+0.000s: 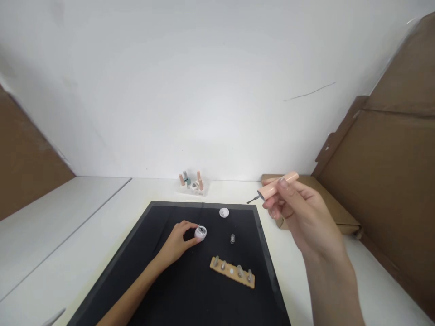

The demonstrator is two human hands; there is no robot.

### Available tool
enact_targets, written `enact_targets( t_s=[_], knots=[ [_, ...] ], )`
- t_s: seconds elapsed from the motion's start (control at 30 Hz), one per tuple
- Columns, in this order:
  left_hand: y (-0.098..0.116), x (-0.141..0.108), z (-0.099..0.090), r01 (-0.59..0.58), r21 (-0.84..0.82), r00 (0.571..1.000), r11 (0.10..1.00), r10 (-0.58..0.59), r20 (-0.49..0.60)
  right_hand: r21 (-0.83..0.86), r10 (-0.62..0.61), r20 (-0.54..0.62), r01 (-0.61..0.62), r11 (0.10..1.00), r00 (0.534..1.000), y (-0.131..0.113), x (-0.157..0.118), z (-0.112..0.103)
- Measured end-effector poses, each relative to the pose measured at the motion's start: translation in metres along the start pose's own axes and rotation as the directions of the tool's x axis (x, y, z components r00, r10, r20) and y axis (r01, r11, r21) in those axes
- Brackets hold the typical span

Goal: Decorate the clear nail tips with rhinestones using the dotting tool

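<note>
Right grip [307, 210] holds the brush [272, 189] by its peach handle, bristles pointing left and down, raised near the far right corner of the black mat [190, 294]. Left grip [176, 241] pinches the open jar [200, 234] between thumb and fingers over the mat; whether they touch, I cannot tell. Beyond the jar, to its right, lies the lid [224, 212]; nearer are a loose tip [233, 238] and a board [227, 271] bearing four more. Bottles [200, 184] stand in a tray [190, 193] on the bench [102, 194].

Left hand [177, 241], right hand [307, 210] and 2 slender forearms [331, 280] are all bare.
</note>
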State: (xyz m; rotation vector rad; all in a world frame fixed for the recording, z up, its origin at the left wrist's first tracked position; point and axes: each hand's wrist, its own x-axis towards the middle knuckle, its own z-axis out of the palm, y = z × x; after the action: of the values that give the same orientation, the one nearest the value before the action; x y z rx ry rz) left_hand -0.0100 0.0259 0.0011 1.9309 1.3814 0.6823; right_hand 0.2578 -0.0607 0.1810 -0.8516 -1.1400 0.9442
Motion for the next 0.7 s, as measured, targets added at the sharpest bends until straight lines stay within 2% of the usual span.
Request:
enact_targets(
  t_s=[0.2, 0.37, 0.5, 0.7],
  knots=[
    [-0.004, -0.005, -0.007, 0.008, 0.035, 1.000, 0.999, -0.009, 0.003, 0.085, 0.110, 0.064, -0.115, 0.990, 0.992, -0.006, -0.002, 0.000],
    [0.004, -0.014, -0.014, 0.030, 0.025, 0.997, 0.999, -0.028, -0.073, 0.078, 0.106, 0.052, -0.110, 0.991, 0.993, -0.008, -0.004, 0.003],
    [0.023, -0.023, -0.019, 0.028, 0.011, 0.990, 1.000, -0.026, -0.136, 0.092, 0.055, 0.083, -0.063, 0.994, 0.995, -0.009, -0.008, 0.005],
    [0.065, -0.038, -0.021, -0.016, -0.024, 0.986, 1.000, 0.012, -0.165, 0.082, -0.007, 0.119, -0.003, 0.997, 0.993, -0.008, -0.014, 0.007]
  ],
)
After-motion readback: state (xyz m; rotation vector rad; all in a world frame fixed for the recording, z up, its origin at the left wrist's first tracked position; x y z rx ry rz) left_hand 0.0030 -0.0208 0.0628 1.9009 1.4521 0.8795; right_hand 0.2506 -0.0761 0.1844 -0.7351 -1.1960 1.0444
